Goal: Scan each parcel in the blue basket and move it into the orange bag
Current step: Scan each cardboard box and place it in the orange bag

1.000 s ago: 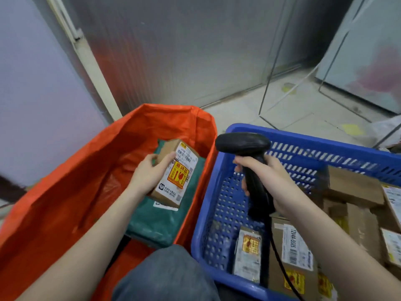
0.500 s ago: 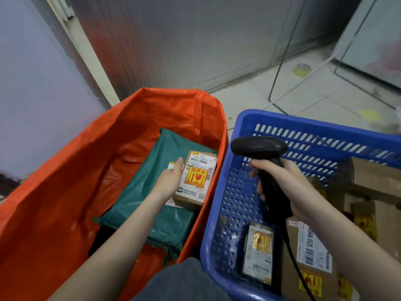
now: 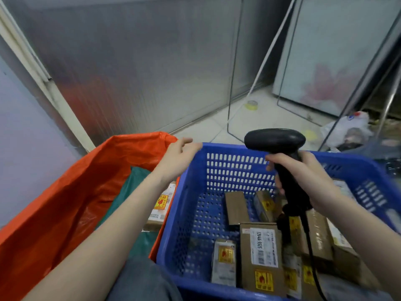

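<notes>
Our empty left hand point(image 3: 178, 157) hangs loose over the blue basket point(image 3: 195, 213), ready to grab. Our right hand point(image 3: 303, 177) grips the scanner point(image 3: 280, 153), aimed at parcels.

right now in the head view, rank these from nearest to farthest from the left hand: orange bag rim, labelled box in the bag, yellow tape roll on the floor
1. Orange plastic bag: its rim lies just left of the left hand.
2. Labelled brown cardboard box: below the hand, inside the bag.
3. Yellow tape roll: far off on the floor, up and right.
</notes>
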